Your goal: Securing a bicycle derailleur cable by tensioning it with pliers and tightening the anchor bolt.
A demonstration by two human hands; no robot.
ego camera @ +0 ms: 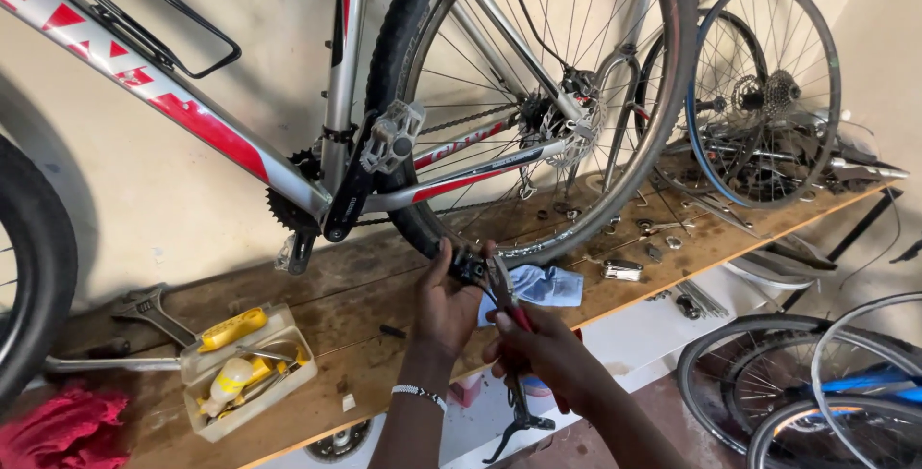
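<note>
Left hand pinches a small black part at its fingertips, just above the bench edge. Right hand is clamped on red-handled pliers, tips at the part. What kind of part it is, and the pliers' grip on it, is hard to make out. A black lever hangs below, partly hidden. Worn wooden bench against a beige wall. Blue rag, plastic tool tub, wrench nearby; bike stands on the bench behind.
</note>
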